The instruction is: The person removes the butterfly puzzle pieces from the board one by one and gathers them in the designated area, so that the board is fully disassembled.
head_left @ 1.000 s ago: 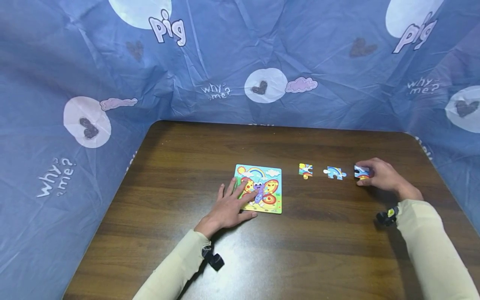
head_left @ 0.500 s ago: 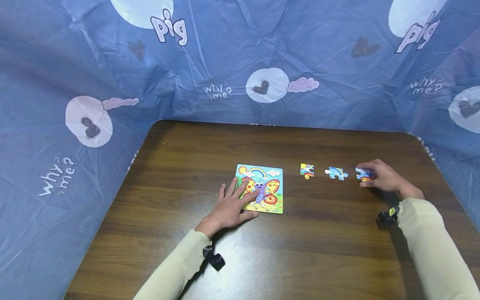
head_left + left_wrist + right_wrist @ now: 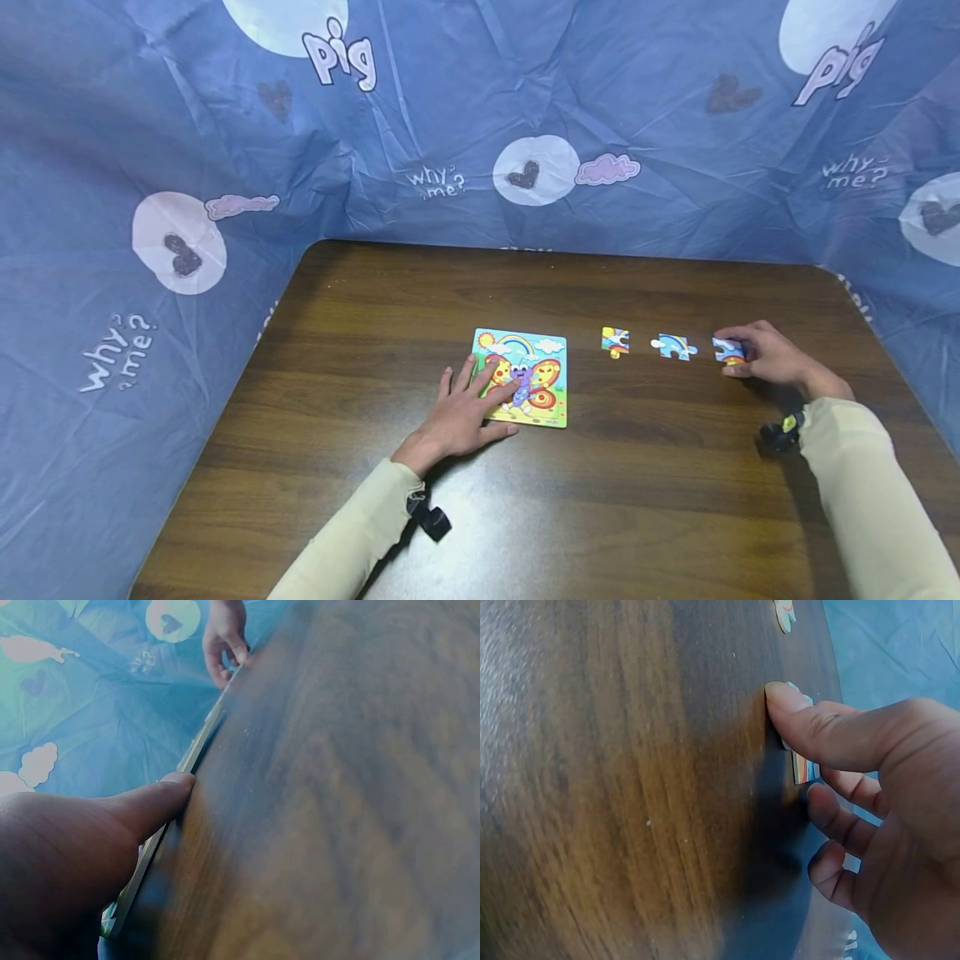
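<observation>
In the head view a square jigsaw puzzle [image 3: 551, 392] with a butterfly, a sun and a rainbow lies flat on the table. My left hand [image 3: 453, 417] rests on its left side with spread fingers, hiding part of the picture. The left wrist view shows the left thumb [image 3: 161, 799] against the board's edge. Farther right, my right hand [image 3: 772, 358] pinches a blue puzzle piece [image 3: 726, 348] between thumb and forefinger, at the table surface. From the right wrist, that thumb [image 3: 832, 731] covers much of the piece, and the other fingers are bent.
Two loose pieces lie in a row between the puzzle and the right hand: a yellow and blue one [image 3: 615, 340] and a rainbow one [image 3: 673, 347]. A brown wooden table [image 3: 600, 517] carries everything. Blue printed cloth [image 3: 420, 108] hangs behind the table and along its sides.
The right hand and its puzzle piece have shifted slightly toward the near side. The left hand stays on the puzzle. The whole head view has drifted a little.
</observation>
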A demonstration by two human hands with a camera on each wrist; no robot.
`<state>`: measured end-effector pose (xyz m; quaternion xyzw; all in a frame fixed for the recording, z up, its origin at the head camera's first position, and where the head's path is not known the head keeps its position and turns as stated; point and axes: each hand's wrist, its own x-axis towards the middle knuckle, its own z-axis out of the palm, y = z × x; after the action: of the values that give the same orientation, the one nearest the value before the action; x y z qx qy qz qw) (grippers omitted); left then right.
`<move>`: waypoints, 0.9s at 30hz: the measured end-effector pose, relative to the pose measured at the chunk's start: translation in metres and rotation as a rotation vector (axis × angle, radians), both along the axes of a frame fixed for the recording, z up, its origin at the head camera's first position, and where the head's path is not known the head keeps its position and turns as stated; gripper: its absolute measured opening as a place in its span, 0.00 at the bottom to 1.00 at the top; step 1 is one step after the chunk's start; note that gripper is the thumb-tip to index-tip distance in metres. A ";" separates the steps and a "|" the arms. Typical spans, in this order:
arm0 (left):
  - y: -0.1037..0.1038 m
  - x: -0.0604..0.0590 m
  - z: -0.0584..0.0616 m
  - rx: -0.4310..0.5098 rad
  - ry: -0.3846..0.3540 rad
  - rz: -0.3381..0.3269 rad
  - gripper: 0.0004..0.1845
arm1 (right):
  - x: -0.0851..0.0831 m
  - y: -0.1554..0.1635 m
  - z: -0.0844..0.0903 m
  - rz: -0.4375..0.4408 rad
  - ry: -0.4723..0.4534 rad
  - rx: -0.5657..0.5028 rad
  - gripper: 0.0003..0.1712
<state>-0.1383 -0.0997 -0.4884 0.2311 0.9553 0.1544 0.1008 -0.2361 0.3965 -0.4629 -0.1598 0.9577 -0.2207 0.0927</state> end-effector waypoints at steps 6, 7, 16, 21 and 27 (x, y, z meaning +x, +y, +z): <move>0.000 0.000 -0.001 -0.005 -0.003 -0.001 0.37 | 0.001 0.000 0.001 -0.032 -0.040 -0.004 0.35; 0.000 0.000 -0.001 -0.002 -0.003 -0.002 0.37 | 0.001 0.000 0.001 -0.036 -0.046 -0.006 0.35; 0.000 0.001 0.001 0.002 -0.001 -0.003 0.37 | 0.002 0.000 0.003 -0.059 -0.092 -0.014 0.36; 0.000 0.000 0.000 -0.001 -0.002 0.000 0.37 | 0.001 0.001 0.004 -0.050 -0.080 0.002 0.38; 0.000 0.000 -0.001 -0.001 -0.003 0.001 0.37 | 0.002 -0.003 0.008 -0.045 -0.005 0.005 0.36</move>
<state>-0.1387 -0.0994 -0.4892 0.2303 0.9553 0.1544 0.1025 -0.2342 0.3932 -0.4545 -0.1372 0.9614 -0.2209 0.0903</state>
